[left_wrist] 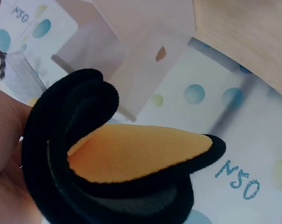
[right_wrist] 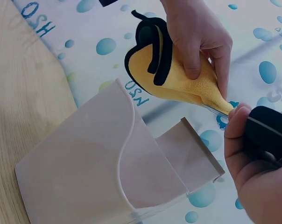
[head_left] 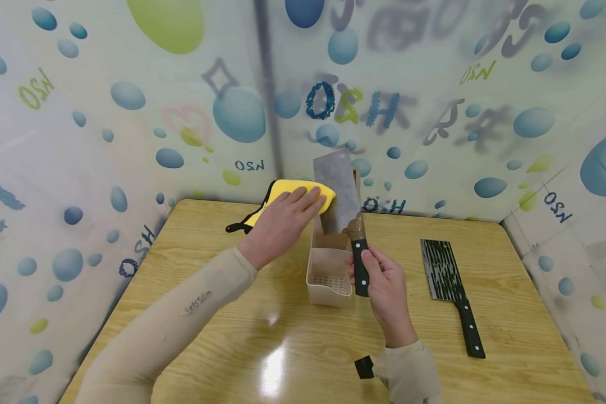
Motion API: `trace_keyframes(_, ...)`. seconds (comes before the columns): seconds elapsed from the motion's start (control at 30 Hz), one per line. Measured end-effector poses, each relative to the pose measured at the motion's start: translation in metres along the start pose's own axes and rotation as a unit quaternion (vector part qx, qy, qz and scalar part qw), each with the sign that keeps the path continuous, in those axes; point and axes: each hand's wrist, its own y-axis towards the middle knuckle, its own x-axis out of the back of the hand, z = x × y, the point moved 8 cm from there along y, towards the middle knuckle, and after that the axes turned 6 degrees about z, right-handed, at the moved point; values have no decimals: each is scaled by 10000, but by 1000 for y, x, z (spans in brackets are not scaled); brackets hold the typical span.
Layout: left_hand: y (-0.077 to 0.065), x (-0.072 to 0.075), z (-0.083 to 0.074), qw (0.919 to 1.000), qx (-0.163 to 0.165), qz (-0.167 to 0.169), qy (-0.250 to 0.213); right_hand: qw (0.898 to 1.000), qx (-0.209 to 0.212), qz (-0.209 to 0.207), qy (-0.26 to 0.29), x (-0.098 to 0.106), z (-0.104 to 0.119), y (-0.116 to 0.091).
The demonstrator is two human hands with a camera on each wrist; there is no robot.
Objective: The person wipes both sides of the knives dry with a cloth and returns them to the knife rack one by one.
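Observation:
My right hand (head_left: 388,289) grips the black riveted handle of a cleaver (head_left: 337,182). Its broad grey blade points up and away, with brown staining near the handle. A yellow cloth with black edging (head_left: 279,192) lies against the blade's left part, under my left hand (head_left: 285,221). Seen from the right wrist, the left thumb and fingers pinch the folded cloth (right_wrist: 185,88) around the blade. Loose folds of cloth (left_wrist: 136,149) fill the left wrist view. Below the blade stands a beige knife holder (head_left: 328,294), partly hidden by the cleaver.
A second cleaver (head_left: 443,272) with a black-streaked blade lies on the wooden table (head_left: 222,342) to the right, its handle toward me. A small black piece (head_left: 365,367) shows beside my right sleeve. The patterned wall covering (head_left: 192,84) rises behind the table and at both sides.

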Motion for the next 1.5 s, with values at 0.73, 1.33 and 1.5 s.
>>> trace_keyframes(0.73,22,-2,44,9980,560,-5,-295,9990,-34,151,-415,-4,-3,-2)
trace_keyframes(1.33,27,-1,34,9964,580,12,-620,9990,48,153,-422,0,-4,1)
trace_keyframes(1.5,28,2,25,9968,538,14,-596,9989,158,213,-389,0,-1,3)
